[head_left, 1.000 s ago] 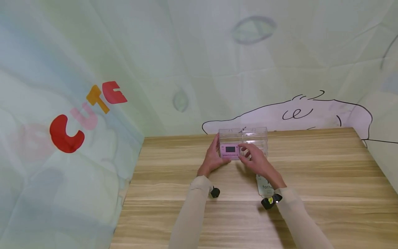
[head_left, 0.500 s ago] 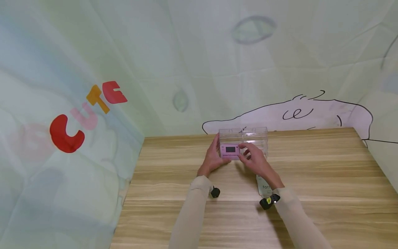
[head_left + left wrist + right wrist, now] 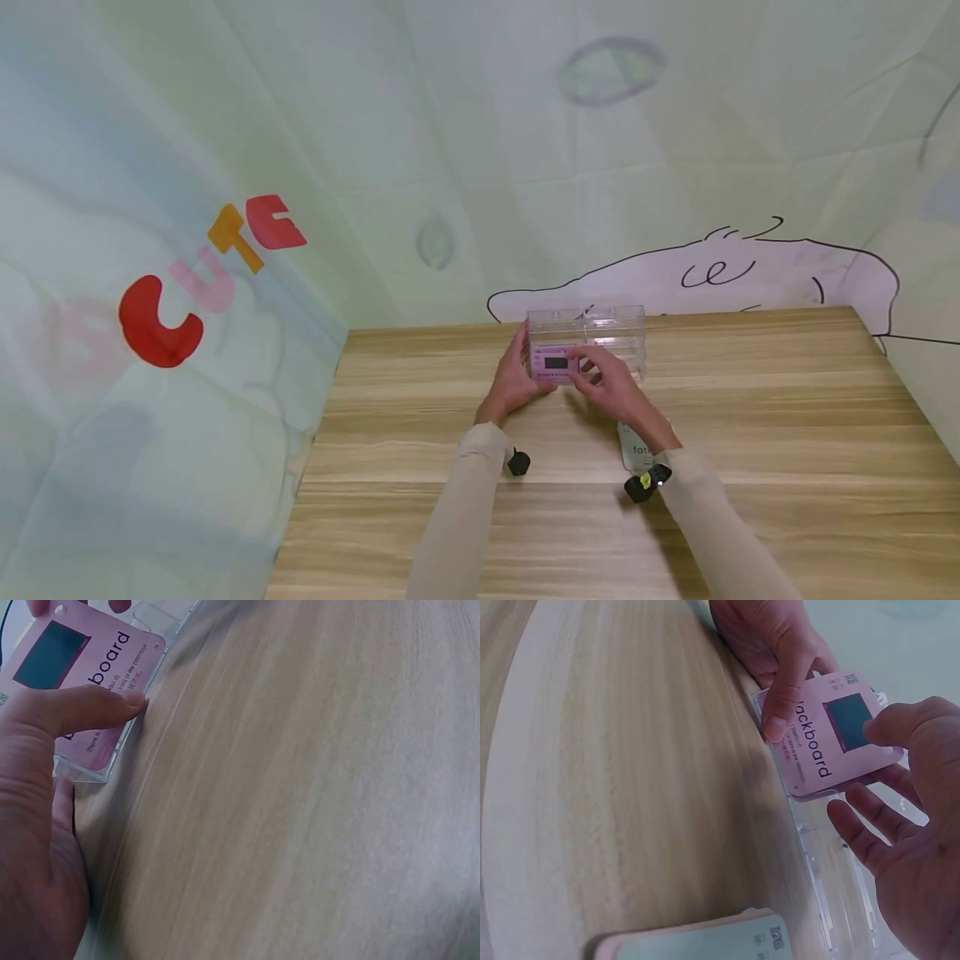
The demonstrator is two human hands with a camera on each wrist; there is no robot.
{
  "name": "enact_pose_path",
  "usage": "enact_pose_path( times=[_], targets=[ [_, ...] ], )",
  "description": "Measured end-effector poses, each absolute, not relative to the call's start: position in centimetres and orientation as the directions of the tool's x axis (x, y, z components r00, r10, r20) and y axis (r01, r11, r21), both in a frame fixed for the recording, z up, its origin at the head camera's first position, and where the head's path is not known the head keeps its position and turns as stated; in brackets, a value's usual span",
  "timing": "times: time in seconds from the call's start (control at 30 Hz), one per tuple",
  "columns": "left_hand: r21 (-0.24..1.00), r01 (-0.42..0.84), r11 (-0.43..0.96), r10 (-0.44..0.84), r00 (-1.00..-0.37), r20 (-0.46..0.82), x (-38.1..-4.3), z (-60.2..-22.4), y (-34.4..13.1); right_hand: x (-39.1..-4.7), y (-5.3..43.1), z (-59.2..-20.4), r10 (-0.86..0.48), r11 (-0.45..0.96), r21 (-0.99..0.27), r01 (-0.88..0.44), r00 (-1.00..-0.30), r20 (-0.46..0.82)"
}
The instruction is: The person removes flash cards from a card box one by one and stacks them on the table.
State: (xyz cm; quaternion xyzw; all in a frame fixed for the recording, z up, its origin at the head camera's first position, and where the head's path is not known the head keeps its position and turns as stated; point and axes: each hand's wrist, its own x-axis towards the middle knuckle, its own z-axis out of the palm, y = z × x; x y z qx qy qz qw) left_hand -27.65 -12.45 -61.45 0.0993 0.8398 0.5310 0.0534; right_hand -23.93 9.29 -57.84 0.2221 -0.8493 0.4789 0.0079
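Note:
A pink flash card (image 3: 814, 750) printed "blackboard" stands in the front left compartment of a clear plastic organizer box (image 3: 557, 325). My left hand (image 3: 514, 380) grips the box at its left side, the thumb (image 3: 105, 709) lying over the card's lower part. With thumb and forefinger, my right hand (image 3: 617, 388) pinches the card at its right side. Its other fingers (image 3: 870, 817) hang loosely curled, apart from the card. In the right wrist view a second pink edge shows just behind the card.
A pale green card (image 3: 636, 450), its word partly hidden, lies on the wooden table (image 3: 420, 383) beneath my right wrist. More clear compartments (image 3: 617, 325) stand to the right. A printed cloth backdrop (image 3: 465, 167) rises behind the table and along its left side.
My right fingers have shifted slightly left over the pink card's right side, and the right wrist has edged a little left. The left hand and the box stay in place.

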Motion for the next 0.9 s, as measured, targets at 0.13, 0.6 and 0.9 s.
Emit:
enact_pose_path(
  times=[0.13,0.6,0.9],
  targets=[
    [0.9,0.106,0.423,0.224,-0.975,0.01,-27.67,-61.43,-12.4,-23.98,9.09,-58.16,-0.369,0.439,-0.804,-0.402,-0.896,0.247],
    [0.905,0.105,0.412,0.224,-0.974,0.011,-27.72,-61.38,-12.18,-24.09,8.83,-58.06,-0.305,0.428,-0.767,-0.478,-0.876,0.375],
    [0.896,0.131,0.424,0.233,-0.972,0.032,-27.71,-61.44,-12.17,-23.93,9.12,-57.7,-0.241,0.439,-0.763,-0.474,-0.88,0.408]
  ],
)
